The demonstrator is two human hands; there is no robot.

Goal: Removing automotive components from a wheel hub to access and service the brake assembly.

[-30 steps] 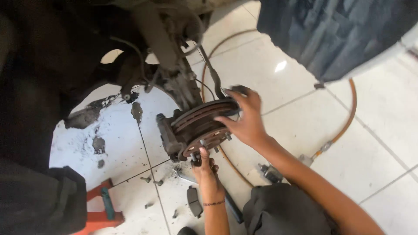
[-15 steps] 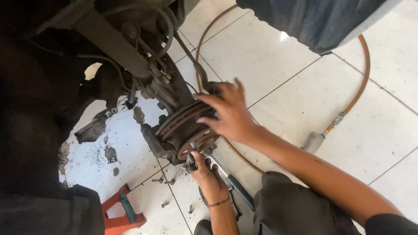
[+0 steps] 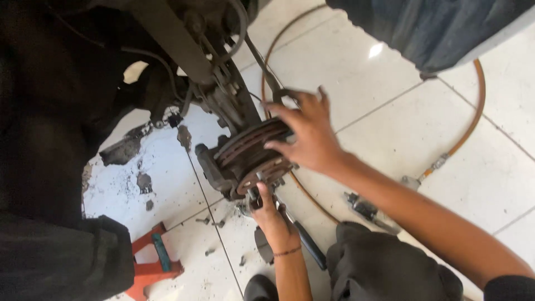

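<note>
Right hand (image 3: pixel 309 134) spread over the outer face of the brake disc (image 3: pixel 251 153), fingers apart, thumb and fingertips pressing on the rim; it grips the disc's edge rather than closing round anything. Left hand (image 3: pixel 270 214) reaches up from below, fingers curled at the disc's lower edge around a small metal part (image 3: pixel 255 196); whether it is clamped tight cannot be told. One disc, rusty brown, tilted, mounted on the hub under the wheel arch, with one dark caliper (image 3: pixel 209 167) just beside it on its left. Right forearm comes in from lower right, stretched long; left forearm rises nearly straight from the bottom edge, one thin band at the wrist. One dark-handled tool (image 3: pixel 306 245) lies on the white tiled floor (image 3: pixel 390 122) beside the left wrist. One orange hose (image 3: pixel 473 111) curves across the tiles to a metal fitting. One red stand (image 3: pixel 150 262) at lower left. Several small dark bits scattered on the tiles beneath the hub.
</note>
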